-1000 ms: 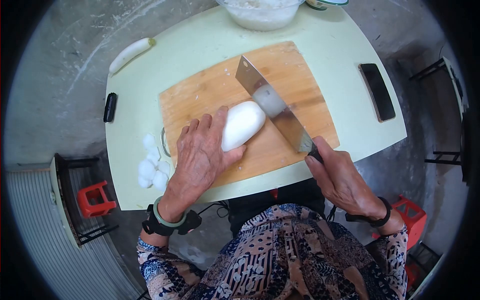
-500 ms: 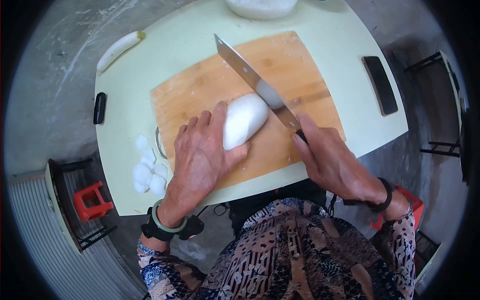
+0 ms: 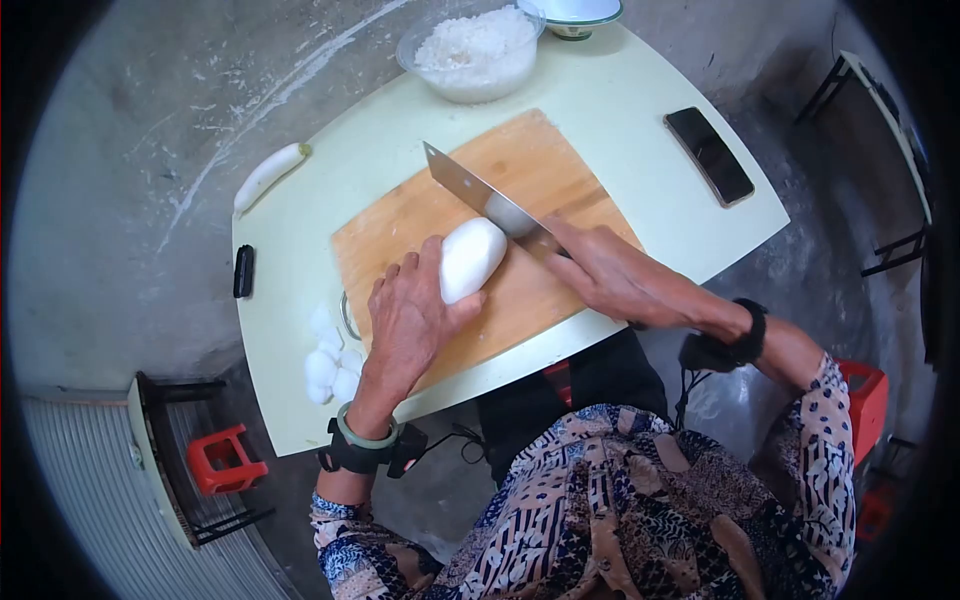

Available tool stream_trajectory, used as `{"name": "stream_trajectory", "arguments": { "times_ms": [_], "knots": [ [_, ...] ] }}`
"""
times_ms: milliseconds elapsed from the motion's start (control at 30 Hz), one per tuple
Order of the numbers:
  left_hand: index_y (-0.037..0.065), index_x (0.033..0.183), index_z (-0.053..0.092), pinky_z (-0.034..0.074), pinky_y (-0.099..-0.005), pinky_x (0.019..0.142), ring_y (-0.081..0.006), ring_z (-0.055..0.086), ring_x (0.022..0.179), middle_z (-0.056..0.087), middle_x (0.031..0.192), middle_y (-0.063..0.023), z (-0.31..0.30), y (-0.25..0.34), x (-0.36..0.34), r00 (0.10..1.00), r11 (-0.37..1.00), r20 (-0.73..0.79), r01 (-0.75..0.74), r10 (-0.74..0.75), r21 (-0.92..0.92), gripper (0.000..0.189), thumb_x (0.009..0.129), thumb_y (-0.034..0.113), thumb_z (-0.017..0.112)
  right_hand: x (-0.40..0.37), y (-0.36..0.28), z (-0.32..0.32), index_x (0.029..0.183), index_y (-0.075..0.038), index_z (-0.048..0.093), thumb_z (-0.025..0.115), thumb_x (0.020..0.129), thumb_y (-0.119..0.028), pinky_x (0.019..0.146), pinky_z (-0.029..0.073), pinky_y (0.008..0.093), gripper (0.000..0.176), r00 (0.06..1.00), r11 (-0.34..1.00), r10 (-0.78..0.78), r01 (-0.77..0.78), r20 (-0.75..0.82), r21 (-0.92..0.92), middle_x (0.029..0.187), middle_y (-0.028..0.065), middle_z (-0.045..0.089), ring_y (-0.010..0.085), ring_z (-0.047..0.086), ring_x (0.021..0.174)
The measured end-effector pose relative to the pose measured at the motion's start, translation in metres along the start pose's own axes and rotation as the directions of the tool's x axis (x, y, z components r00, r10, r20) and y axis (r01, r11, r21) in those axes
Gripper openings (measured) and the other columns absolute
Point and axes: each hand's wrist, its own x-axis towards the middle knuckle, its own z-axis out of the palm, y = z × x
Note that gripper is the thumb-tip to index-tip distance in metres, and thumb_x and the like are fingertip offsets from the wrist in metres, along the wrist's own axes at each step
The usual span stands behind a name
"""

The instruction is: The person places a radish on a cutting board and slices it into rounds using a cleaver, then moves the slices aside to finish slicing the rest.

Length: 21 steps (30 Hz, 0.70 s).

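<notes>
My left hand (image 3: 408, 312) grips a peeled white daikon radish (image 3: 472, 262), fingers behind it and thumb along its near side. The radish lies on a wooden cutting board (image 3: 400, 222). My right hand (image 3: 625, 275) is closed around the handle of a broad kitchen knife (image 3: 462, 184). The blade stands on edge over the board at the radish's right end, and the pale shape of the radish mirrors in its side. Most of the knife handle is hidden by my fingers.
White radish pieces (image 3: 322, 370) lie left of the board. A whole white radish (image 3: 272, 178) and a black object (image 3: 243, 271) are at the left table edge. Behind the board stands a bowl (image 3: 475, 85) of white shreds; a phone (image 3: 710, 157) lies right.
The view has shifted, so the table sits lower and the bowl of shreds shows more fully. Both hands keep their holds, and the blade stays at the radish's right end.
</notes>
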Motion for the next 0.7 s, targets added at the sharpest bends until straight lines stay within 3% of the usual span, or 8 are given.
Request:
{"name": "stream_trajectory", "arguments": {
  "times_ms": [33, 167, 300, 433, 500, 533, 600, 700],
  "knots": [
    [0.003, 0.13, 0.055, 0.049, -0.054, 0.086, -0.0413, 0.065, 0.096, 0.067, 0.105, -0.0204, 0.0, 0.0, 0.0, 1.0, 1.0, 0.004, 0.004, -0.004, -0.008, 0.07, 0.076, 0.039, 0.081, -0.008, -0.012, -0.009, 0.113, 0.008, 0.05, 0.049, 0.104, -0.015, 0.066, 0.048, 0.0519, 0.025, 0.991, 0.994, 0.11, -0.11, 0.075, -0.012, 0.079, 0.0318, 0.061, 0.0465, 0.064, 0.074],
    [0.004, 0.131, 0.055, 0.048, -0.0548, 0.086, -0.0406, 0.064, 0.097, 0.066, 0.103, -0.0204, 0.0, 0.0, 0.004, 0.999, 0.999, 0.031, 0.039, -0.038, -0.029, 0.07, 0.075, 0.038, 0.081, 0.001, -0.014, -0.004, 0.112, 0.011, 0.053, 0.05, 0.104, -0.016, 0.068, 0.049, 0.0513, 0.028, 0.987, 0.991, 0.126, -0.119, 0.101, -0.068, 0.082, 0.0324, 0.063, 0.0462, 0.065, 0.075],
    [0.006, 0.13, 0.055, 0.051, -0.0513, 0.086, -0.0399, 0.067, 0.098, 0.07, 0.105, -0.0206, -0.004, 0.004, -0.002, 1.0, 0.998, 0.013, 0.006, -0.007, 0.062, 0.066, 0.078, 0.037, 0.081, 0.034, 0.01, 0.014, 0.107, 0.014, 0.054, 0.048, 0.103, -0.015, 0.071, 0.051, 0.05, 0.03, 0.999, 1.0, -0.006, 0.007, 0.044, -0.025, 0.086, 0.0333, 0.064, 0.0428, 0.067, 0.077],
    [0.006, 0.131, 0.056, 0.051, -0.0507, 0.087, -0.0399, 0.067, 0.099, 0.07, 0.107, -0.0206, -0.003, 0.003, -0.002, 1.0, 0.998, 0.012, 0.022, -0.022, 0.065, 0.067, 0.077, 0.037, 0.081, 0.036, -0.002, 0.006, 0.124, 0.006, 0.05, 0.047, 0.106, -0.017, 0.08, 0.051, 0.0447, 0.029, 0.986, 0.995, 0.098, -0.093, 0.139, -0.041, 0.096, 0.0255, 0.066, 0.0343, 0.066, 0.088],
    [0.006, 0.134, 0.055, 0.051, -0.0502, 0.09, -0.0405, 0.067, 0.1, 0.069, 0.11, -0.0206, -0.005, 0.001, 0.0, 0.999, 0.999, 0.038, 0.034, -0.034, 0.021, 0.071, 0.076, 0.038, 0.08, 0.029, -0.015, -0.008, 0.124, 0.005, 0.053, 0.048, 0.107, -0.02, 0.065, 0.051, 0.037, 0.031, 0.918, 0.931, 0.303, -0.343, 0.257, 0.128, 0.082, 0.0131, 0.062, 0.0205, 0.064, 0.071],
    [0.006, 0.134, 0.055, 0.051, -0.0502, 0.09, -0.0405, 0.067, 0.1, 0.069, 0.11, -0.0206, -0.01, 0.0, 0.002, 0.999, 0.999, 0.031, 0.031, -0.032, 0.029, 0.071, 0.076, 0.038, 0.08, 0.027, -0.007, -0.006, 0.124, 0.005, 0.053, 0.048, 0.107, -0.02, 0.065, 0.051, 0.037, 0.031, 0.922, 0.934, 0.294, -0.334, 0.251, 0.13, 0.082, 0.0131, 0.062, 0.0205, 0.064, 0.071],
    [0.006, 0.138, 0.054, 0.049, -0.0485, 0.098, -0.0402, 0.065, 0.11, 0.067, 0.117, -0.0221, -0.014, -0.003, 0.005, 0.986, 0.987, 0.137, 0.115, -0.099, -0.111, 0.076, 0.075, 0.04, 0.08, 0.021, 0.025, 0.003, 0.126, 0.003, 0.056, 0.048, 0.107, -0.022, 0.05, 0.045, 0.0287, 0.033, 0.995, 0.988, -0.037, 0.051, -0.094, 0.149, 0.07, 0.0018, 0.053, 0.0092, 0.053, 0.055],
    [0.008, 0.135, 0.056, 0.047, -0.0514, 0.1, -0.0414, 0.059, 0.117, 0.064, 0.116, -0.0219, -0.014, -0.011, 0.017, 0.986, 0.997, 0.165, 0.027, -0.016, -0.065, 0.07, 0.077, 0.04, 0.079, -0.009, -0.003, -0.03, 0.116, 0.005, 0.058, 0.047, 0.104, -0.021, 0.043, 0.04, 0.03, 0.031, 0.986, 0.941, 0.17, -0.162, -0.001, 0.297, 0.067, 0.0022, 0.054, 0.0097, 0.046, 0.046]
  ]
}}
